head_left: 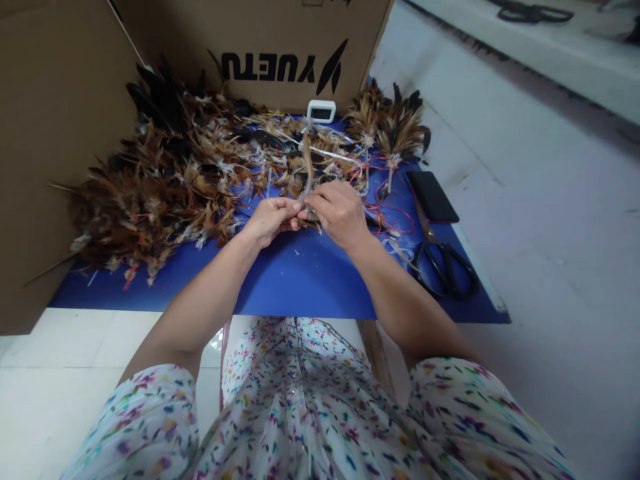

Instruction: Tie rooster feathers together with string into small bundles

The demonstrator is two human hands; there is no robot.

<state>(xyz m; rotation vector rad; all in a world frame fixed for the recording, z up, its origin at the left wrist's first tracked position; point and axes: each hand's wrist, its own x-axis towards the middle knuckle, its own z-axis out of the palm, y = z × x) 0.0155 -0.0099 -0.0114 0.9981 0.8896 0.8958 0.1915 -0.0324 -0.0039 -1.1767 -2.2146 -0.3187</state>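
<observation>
Wears a loose white garment point(300, 433), patterned all over with small dabs and blossoms in magenta, purple, blue, teal, green and yellow. Falls in soft folds around small, round fasteners point(294, 385) down the middle. Has wide, short sleeves point(155, 413) in matching print.

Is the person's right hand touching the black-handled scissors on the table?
Apart. The head view shows the right hand well to the left of the scissors, with blue tabletop visible between them.
</observation>
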